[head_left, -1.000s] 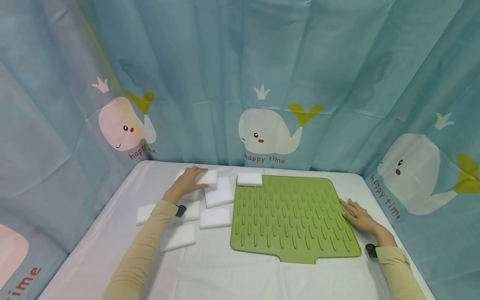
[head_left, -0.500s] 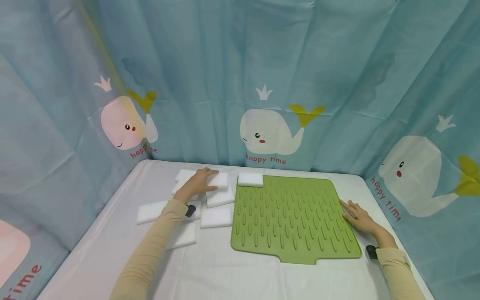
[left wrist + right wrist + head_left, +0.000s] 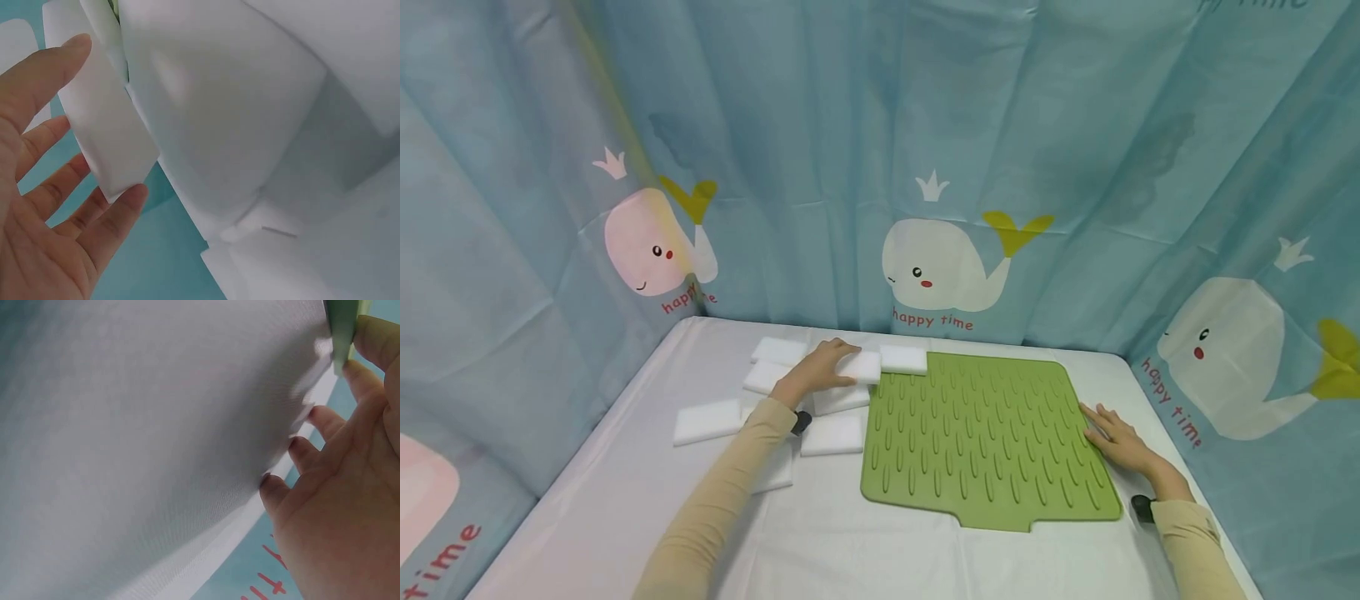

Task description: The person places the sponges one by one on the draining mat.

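My left hand [image 3: 820,368] pinches a white sponge [image 3: 861,365] by its ends, between thumb and fingers. This sponge [image 3: 103,119] shows its long side in the left wrist view. It overlaps the back left corner of a green ridged mat [image 3: 988,433], just left of another white sponge [image 3: 904,359] lying on that corner. At the mat's right edge rests my right hand [image 3: 1122,442], fingers extended. In the right wrist view, the thumb and forefinger of the right hand [image 3: 344,469] touch the mat's edge [image 3: 344,331], and the other fingertips rest on the white cloth.
Several more white sponges lie left of the mat, among them one near its left edge [image 3: 833,435], one farther left [image 3: 707,421] and one at the back [image 3: 777,351]. A white cloth [image 3: 895,558] covers the table. Blue whale-print curtains [image 3: 820,167] surround the back and sides.
My left hand has carried its sponge rightward, from above the other sponges to the mat's back left corner. Sponges behind the left forearm came into view. The right hand stays at the mat's edge.
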The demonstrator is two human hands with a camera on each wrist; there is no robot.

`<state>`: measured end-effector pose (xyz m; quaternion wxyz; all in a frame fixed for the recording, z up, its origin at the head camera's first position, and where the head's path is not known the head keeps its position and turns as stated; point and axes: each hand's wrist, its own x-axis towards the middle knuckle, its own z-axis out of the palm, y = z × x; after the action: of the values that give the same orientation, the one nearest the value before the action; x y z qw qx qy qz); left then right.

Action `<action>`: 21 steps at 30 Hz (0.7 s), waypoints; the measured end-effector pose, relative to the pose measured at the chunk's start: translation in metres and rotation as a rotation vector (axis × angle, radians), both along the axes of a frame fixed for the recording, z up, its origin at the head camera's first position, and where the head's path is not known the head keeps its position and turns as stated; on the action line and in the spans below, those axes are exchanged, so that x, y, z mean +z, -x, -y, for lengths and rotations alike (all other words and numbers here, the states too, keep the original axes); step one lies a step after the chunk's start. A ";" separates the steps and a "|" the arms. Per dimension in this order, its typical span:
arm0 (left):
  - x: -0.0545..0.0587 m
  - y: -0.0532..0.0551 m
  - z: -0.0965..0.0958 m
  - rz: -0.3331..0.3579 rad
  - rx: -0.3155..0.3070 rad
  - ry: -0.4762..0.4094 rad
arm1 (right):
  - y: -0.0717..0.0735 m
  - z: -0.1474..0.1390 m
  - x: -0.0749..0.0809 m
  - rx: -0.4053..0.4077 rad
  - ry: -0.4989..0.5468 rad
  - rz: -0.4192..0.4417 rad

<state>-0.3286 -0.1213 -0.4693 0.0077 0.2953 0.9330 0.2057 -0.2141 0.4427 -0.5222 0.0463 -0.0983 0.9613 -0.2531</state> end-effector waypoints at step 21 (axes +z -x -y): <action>-0.001 -0.004 -0.050 -0.039 -0.023 0.101 | 0.000 0.000 0.000 -0.006 -0.009 -0.003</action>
<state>-0.3244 -0.0711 -0.4707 0.0068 0.3091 0.9387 0.1523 -0.2144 0.4424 -0.5224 0.0443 -0.0955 0.9629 -0.2486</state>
